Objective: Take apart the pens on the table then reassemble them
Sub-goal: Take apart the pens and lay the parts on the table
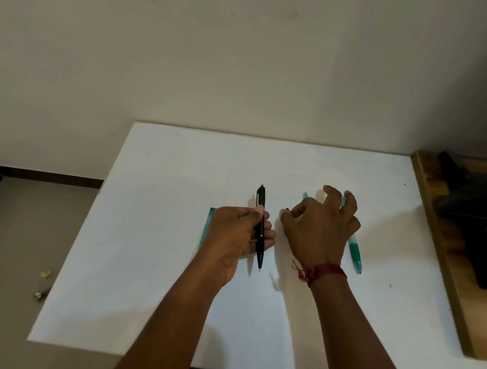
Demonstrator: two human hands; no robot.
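1 green pen (354, 248) — partly behind right hand (320, 232); left hand (232, 236) grips black pen (260, 238).

the left hand (233, 238) covers most of a flat teal thing (210, 225) at its 9 o'clock; what it is cannot be told. its fingers hide the middle of the black pen (261, 199). the right hand (320, 235) hides the teal pen (354, 250) toward 11 o'clock. a dark speck (287, 209) at its thumb tip is too small to tell.
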